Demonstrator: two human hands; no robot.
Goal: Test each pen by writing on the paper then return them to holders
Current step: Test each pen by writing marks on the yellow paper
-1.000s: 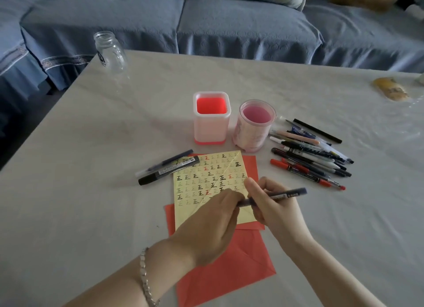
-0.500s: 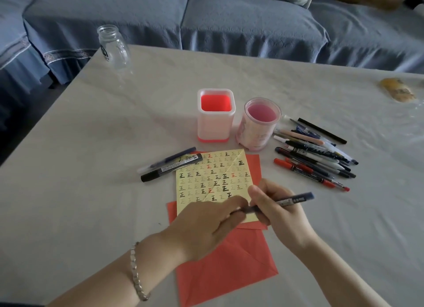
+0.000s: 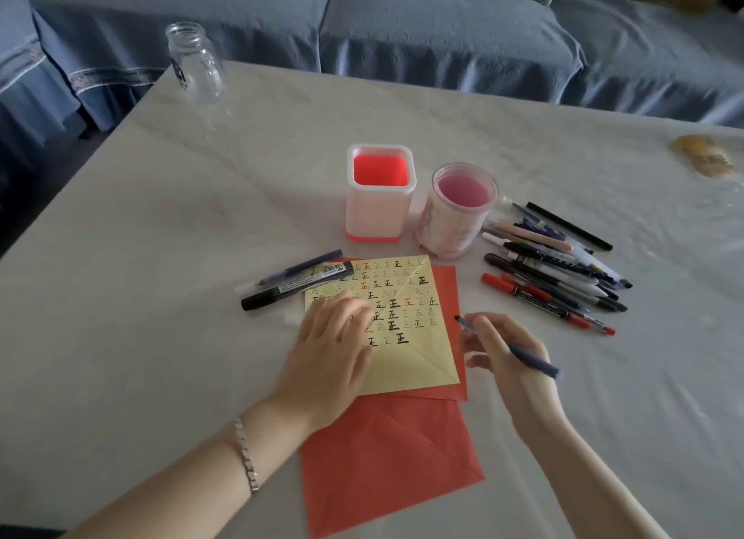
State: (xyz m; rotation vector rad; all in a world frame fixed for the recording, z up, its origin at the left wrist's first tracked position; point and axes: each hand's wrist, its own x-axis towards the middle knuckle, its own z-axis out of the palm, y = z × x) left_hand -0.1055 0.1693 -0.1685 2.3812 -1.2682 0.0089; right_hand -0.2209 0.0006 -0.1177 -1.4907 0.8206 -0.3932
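Note:
My left hand (image 3: 334, 349) lies flat with straight fingers on the left part of the yellow paper (image 3: 418, 361), which is covered in small written characters. My right hand (image 3: 507, 361) grips a blue pen (image 3: 535, 363) just right of the paper, its dark tip pointing up and left, slightly above the sheet's edge. Behind the paper stand a square pink-red holder (image 3: 380, 216) and a round pink holder (image 3: 451, 232), with no pens showing in either. A pile of several pens (image 3: 555, 273) lies to the right of the round holder.
A black marker (image 3: 294, 287) and a slim dark pen (image 3: 298, 266) lie at the paper's top left. Red paper sheets (image 3: 382, 458) lie under the yellow one. A glass jar (image 3: 195, 65) stands at the far left corner; a yellow packet (image 3: 704, 160) lies far right. A blue sofa (image 3: 443, 27) lies beyond the table.
My left hand let go of the pen's end and moved left, flat onto the yellow paper. My right hand turned the pen so its tip points up-left.

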